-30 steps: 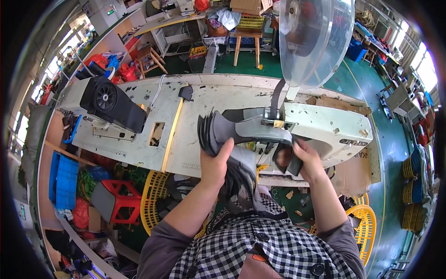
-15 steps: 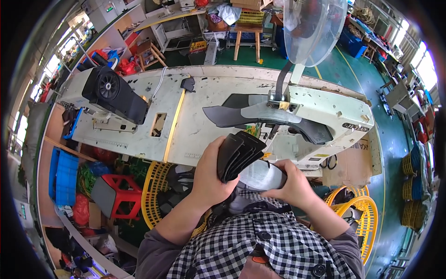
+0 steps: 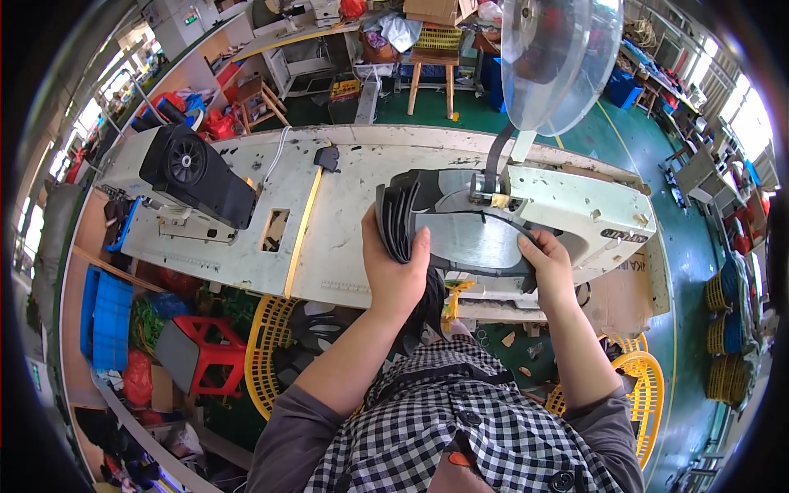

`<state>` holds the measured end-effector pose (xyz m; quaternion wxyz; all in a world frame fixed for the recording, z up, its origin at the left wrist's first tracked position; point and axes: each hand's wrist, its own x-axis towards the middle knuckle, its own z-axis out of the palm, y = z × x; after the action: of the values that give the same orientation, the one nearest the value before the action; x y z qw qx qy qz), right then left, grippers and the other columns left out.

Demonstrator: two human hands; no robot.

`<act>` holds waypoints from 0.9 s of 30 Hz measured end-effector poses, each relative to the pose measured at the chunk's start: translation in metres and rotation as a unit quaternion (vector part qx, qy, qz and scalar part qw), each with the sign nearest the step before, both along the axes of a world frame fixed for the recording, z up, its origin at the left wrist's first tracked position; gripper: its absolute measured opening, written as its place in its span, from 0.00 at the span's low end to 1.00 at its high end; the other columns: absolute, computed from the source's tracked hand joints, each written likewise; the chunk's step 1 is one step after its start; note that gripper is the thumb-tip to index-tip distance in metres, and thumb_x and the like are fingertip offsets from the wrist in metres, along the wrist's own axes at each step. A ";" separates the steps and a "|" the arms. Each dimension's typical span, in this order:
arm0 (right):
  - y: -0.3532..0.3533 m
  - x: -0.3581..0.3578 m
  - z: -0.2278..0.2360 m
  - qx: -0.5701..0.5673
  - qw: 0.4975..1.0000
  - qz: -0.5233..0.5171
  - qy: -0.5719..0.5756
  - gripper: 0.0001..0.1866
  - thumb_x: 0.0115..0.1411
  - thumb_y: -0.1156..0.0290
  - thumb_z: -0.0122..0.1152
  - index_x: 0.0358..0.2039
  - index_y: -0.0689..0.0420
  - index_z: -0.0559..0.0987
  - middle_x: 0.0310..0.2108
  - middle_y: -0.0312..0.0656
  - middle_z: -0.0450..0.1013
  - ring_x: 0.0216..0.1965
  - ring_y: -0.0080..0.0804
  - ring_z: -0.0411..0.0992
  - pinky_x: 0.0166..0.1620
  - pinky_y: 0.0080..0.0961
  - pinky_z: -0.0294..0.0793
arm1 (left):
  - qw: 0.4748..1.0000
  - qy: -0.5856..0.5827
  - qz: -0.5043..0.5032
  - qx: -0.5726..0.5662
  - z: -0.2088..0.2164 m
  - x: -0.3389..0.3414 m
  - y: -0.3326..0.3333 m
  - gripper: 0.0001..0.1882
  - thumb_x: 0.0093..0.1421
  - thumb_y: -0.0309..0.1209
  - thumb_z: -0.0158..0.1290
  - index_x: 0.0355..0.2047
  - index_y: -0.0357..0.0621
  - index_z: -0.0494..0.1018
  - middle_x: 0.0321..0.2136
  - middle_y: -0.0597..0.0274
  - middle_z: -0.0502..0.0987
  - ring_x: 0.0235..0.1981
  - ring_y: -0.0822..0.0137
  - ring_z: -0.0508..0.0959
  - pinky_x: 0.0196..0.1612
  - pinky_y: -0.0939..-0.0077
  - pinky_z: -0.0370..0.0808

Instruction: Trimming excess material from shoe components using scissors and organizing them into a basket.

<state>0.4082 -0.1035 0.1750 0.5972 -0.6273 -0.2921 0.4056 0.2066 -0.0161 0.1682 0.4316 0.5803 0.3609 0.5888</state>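
Observation:
My left hand (image 3: 396, 267) is closed round a folded stack of black shoe upper pieces (image 3: 399, 215), its thumb on the near side. From that stack a grey panel with dark edging (image 3: 472, 238) stretches to the right. My right hand (image 3: 549, 261) pinches the panel's right end between thumb and fingers. Dark strips (image 3: 423, 311) hang below my left hand. Right behind the panel, another grey-and-black piece (image 3: 448, 182) shows in part at the head of a white sewing machine (image 3: 579, 205). The panel and my hands hide the needle area.
A second sewing machine with a black handwheel (image 3: 187, 160) stands on the left of the white table (image 3: 353, 177). A fan (image 3: 563, 66) rises behind the right machine. Yellow baskets (image 3: 261, 353) flank me below, and a red stool (image 3: 205, 353) stands at lower left.
Both hands have moved forward and up, from near my body to over the table by the machine head. The stack and grey panel have come along, the panel now spread out between my hands.

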 end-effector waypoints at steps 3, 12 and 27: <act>0.002 0.001 -0.007 0.057 0.998 -0.012 0.035 0.10 0.59 0.69 0.57 0.34 0.63 0.74 0.27 0.32 0.71 0.27 0.15 0.66 0.32 0.12 0.65 | 1.000 0.015 -0.003 -0.011 0.000 0.001 -0.002 0.30 0.52 0.26 0.56 0.53 0.32 0.55 0.43 0.54 0.65 0.43 0.67 0.67 0.48 0.74 0.66; 0.017 0.010 -0.006 0.077 0.996 -0.013 0.037 0.14 0.58 0.72 0.57 0.43 0.66 0.74 0.36 0.37 0.73 0.36 0.18 0.68 0.43 0.15 0.65 | 0.999 -0.009 0.020 -0.036 -0.007 0.015 0.022 0.30 0.51 0.28 0.57 0.51 0.33 0.57 0.42 0.53 0.68 0.42 0.65 0.70 0.47 0.73 0.67; -0.068 -0.083 -0.040 -0.041 0.930 0.333 -0.152 0.45 0.37 0.54 0.75 0.51 0.65 0.65 0.48 0.52 0.68 0.50 0.38 0.68 0.52 0.31 0.67 | 0.984 0.005 -0.177 0.005 0.014 -0.044 -0.063 0.29 0.52 0.22 0.45 0.56 0.35 0.55 0.43 0.56 0.67 0.44 0.64 0.69 0.51 0.67 0.64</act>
<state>0.3253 -0.1715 0.1354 0.3501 -0.5724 -0.5542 0.4925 0.1630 -0.0787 0.1824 0.5244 0.6400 0.2520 0.5019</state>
